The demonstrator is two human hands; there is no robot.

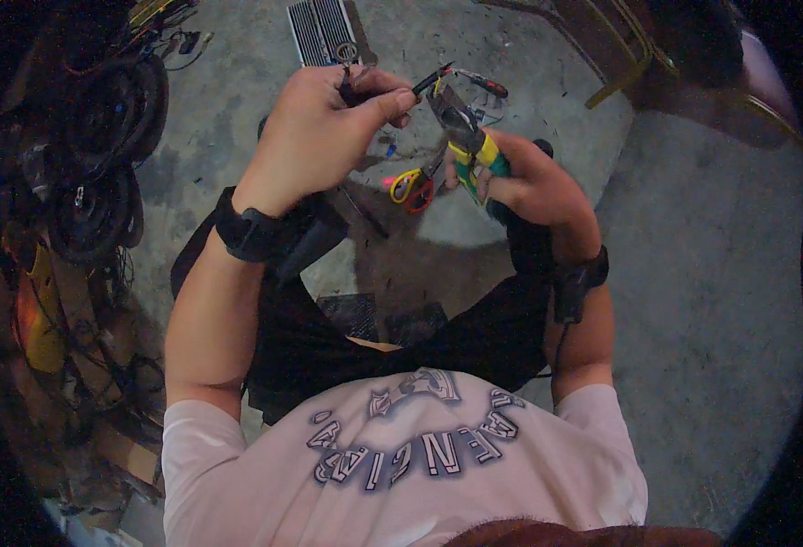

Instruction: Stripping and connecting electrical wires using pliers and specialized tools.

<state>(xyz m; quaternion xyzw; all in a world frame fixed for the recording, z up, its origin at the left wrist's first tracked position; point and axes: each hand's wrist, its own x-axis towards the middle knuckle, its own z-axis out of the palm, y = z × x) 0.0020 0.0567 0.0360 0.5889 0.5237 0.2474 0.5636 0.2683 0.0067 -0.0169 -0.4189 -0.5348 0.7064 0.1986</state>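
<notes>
My left hand (pixel 319 123) is closed, its thumb and fingers pinching a black cable (pixel 427 85) whose end points up and to the right. Thin coloured wire ends show at the cable's tip. My right hand (pixel 534 178) grips a pair of pliers (pixel 454 114) with green and yellow handles. Their metal jaws are right beside the cable end; whether they bite a wire I cannot tell. On the floor just below the pliers lie scissors (pixel 411 191) with yellow and red handles. A red-and-black handled tool (pixel 488 85) lies beyond the pliers.
A finned metal panel (pixel 321 32) lies on the concrete floor beyond my left hand. Black coiled cables or tyres (pixel 105 109) pile up at the left. Yellowish metal legs (pixel 625 77) of furniture stand at the far right. A dark thin rod (pixel 363 214) lies between my knees.
</notes>
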